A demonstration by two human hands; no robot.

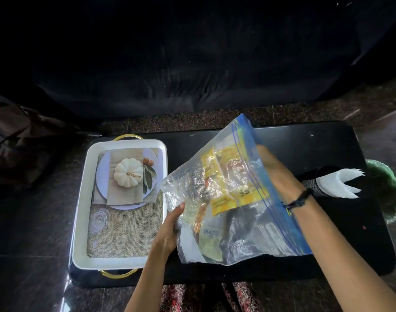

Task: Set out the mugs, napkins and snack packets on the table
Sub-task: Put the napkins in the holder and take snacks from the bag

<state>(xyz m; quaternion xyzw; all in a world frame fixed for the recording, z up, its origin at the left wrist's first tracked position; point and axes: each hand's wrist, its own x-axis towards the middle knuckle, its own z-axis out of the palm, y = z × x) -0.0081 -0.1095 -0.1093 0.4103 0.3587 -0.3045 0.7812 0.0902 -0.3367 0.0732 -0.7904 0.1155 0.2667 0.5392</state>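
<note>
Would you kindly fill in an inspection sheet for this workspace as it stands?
Surface: black table, dark and glossy.
Job's things: clear zip bag holding yellow snack packets; white napkins in a dark holder at right; mugs not seen.
Clutter: white tray with gold handles and a printed pumpkin picture.
Hands: left hand grips the bag's lower edge; right hand holds its zip end.
Cables: nothing seen.
Surroundings: dark sofa, green object.

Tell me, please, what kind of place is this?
Probably a living room at home: a low black table stands before a dark sofa on a stone floor, with a white serving tray on it.
</note>
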